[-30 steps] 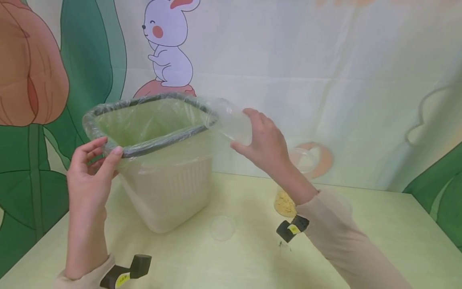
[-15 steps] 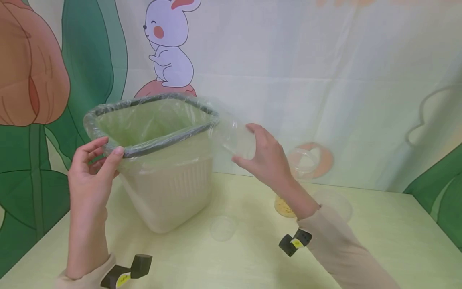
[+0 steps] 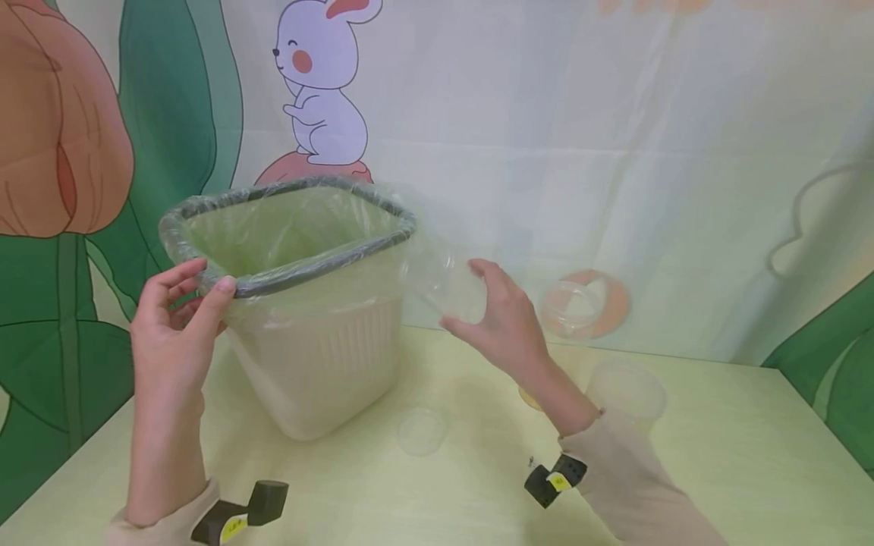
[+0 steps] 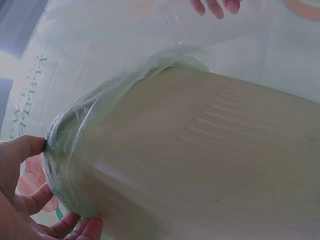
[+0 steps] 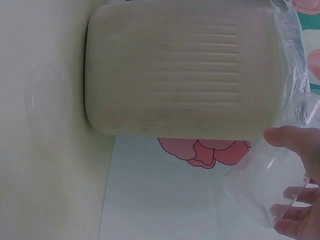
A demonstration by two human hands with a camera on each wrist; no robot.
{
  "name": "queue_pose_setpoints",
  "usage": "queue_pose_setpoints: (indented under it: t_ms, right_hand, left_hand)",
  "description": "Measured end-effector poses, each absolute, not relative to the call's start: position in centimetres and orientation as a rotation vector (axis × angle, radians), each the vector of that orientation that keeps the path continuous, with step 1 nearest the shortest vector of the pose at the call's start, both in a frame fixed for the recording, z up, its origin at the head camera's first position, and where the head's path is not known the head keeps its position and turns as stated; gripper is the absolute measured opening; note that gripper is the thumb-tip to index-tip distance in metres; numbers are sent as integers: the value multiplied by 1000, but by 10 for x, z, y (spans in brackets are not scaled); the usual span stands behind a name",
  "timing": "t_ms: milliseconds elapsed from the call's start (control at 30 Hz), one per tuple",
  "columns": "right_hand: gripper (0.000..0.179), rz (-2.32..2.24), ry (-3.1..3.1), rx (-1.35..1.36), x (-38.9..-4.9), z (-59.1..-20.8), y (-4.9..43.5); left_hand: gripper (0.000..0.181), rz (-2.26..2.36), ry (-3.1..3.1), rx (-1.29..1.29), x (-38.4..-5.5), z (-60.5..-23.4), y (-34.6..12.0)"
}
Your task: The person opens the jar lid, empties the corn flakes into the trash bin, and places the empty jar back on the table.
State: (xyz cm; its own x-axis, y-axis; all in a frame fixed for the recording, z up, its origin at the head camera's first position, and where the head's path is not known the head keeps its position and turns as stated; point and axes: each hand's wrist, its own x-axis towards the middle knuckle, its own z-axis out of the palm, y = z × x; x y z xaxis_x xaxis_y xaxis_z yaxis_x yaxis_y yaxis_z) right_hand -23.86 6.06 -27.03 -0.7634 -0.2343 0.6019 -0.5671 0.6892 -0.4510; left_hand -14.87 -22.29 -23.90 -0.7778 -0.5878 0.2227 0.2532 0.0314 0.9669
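A light beige waste bin stands on the left of the table. Its dark rim is wrapped in a thin, see-through green bag. With thumb and fingers my left hand grips the bag-covered rim at the near left corner. My right hand holds a clear plastic bottle just right of the bin. In the right wrist view that bottle tilts with its narrower end towards the bin's rim, thumb on one side and fingers on the other.
A clear round lid lies in front of the bin. Behind my right forearm are a clear round container, a clear cup-like piece and something yellow, mostly hidden. A printed cloth hangs behind the table.
My right hand has lowered with the bottle, from beside the rim's right corner to below it. The left hand keeps its place on the rim. My forearm now covers more of the yellow thing.
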Motion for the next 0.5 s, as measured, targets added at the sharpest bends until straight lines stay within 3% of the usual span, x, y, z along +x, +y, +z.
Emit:
queue_pose_setpoints:
  t_ms: [500]
  right_hand:
    - [72,953,-2424,543,-239,-295,64]
  left_hand:
    - [38,-1797,-1724,333,-149,-239,-223]
